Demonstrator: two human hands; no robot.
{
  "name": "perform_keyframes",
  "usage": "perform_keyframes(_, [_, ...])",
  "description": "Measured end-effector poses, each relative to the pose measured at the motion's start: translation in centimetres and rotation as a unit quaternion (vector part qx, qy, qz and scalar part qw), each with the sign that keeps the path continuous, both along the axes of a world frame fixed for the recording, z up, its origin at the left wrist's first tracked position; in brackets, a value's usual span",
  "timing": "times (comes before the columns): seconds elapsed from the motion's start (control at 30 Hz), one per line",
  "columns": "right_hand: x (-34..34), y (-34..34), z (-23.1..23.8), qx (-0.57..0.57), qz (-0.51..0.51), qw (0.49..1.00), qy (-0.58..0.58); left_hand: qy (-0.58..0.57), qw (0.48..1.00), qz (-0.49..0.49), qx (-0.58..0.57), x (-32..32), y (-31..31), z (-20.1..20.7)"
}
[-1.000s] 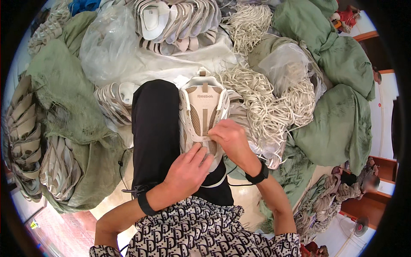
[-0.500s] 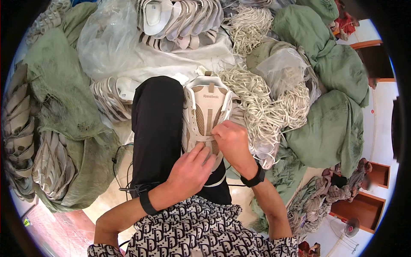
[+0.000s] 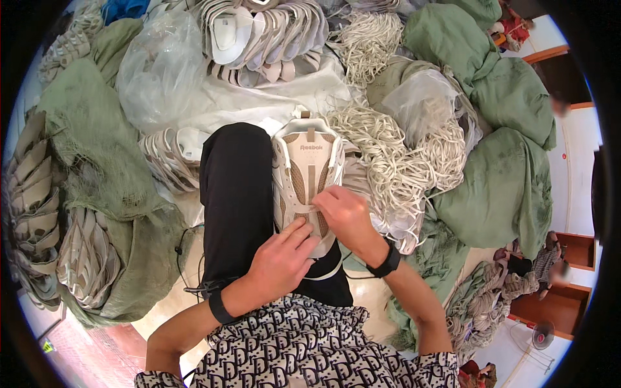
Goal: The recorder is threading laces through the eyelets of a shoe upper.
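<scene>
A beige and white shoe upper (image 3: pixel 309 161) with tan mesh panels lies against my right thigh, heel opening away from me and toe toward me. A pale lace (image 3: pixel 301 209) crosses its lowest eyelets. My right hand (image 3: pixel 343 210) is closed in a pinch on the lace at the upper's right side, and its fingers hide the lace end. My left hand (image 3: pixel 281 255) grips the toe part, its fingertips pressed on the upper just below the lace. Its thumb is mostly hidden.
Loose cream laces (image 3: pixel 388 152) lie in a heap just right of the upper. Stacked shoe uppers (image 3: pixel 265 39) stand ahead, with more uppers (image 3: pixel 171 158) left of my black-clad knee (image 3: pixel 236 168). Green sacks (image 3: pixel 488 187) line the right; another green sack (image 3: pixel 97 149) lies left.
The view has shifted slightly. My right hand has moved a little to the left over the upper, still pinching the lace. My left hand stays at the toe.
</scene>
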State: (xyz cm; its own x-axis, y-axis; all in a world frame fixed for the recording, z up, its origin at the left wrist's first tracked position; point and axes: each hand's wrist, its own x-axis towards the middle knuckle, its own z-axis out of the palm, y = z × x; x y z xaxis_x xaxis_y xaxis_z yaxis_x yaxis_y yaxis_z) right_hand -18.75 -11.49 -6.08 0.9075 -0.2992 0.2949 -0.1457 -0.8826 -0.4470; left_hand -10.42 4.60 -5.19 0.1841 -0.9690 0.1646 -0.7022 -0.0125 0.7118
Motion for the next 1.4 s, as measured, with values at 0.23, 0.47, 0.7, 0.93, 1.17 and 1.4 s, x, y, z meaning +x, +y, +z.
perform_keyframes(0.23, [-0.1,0.5,-0.2,0.082,-0.082,0.993,-0.015,-0.009,1.000,0.010,-0.002,-0.5,0.0,0.2])
perform_keyframes(0.47, [0.6,0.8,-0.3,0.438,-0.265,0.859,0.017,0.061,0.998,0.014,-0.024,-0.2,-0.7,-0.5])
perform_keyframes(0.7, [1.0,0.0,-0.2,0.370,-0.161,0.911,0.088,-0.109,0.986,0.108,0.070,2.9,-3.0,-3.1])
perform_keyframes(0.93, [-2.4,-6.3,-6.3,0.272,-0.123,0.954,0.030,-0.255,0.955,0.115,0.098,-2.9,-11.5,-7.4])
perform_keyframes(1.17, [-1.0,-1.4,0.7,0.347,-0.130,0.928,0.048,-0.324,0.944,0.055,-0.039,-0.4,-12.2,-8.9])
perform_keyframes(1.4, [-0.8,-0.4,1.1,0.385,-0.119,0.915,0.015,-0.042,0.989,0.093,-0.111,1.8,-12.0,-8.8])
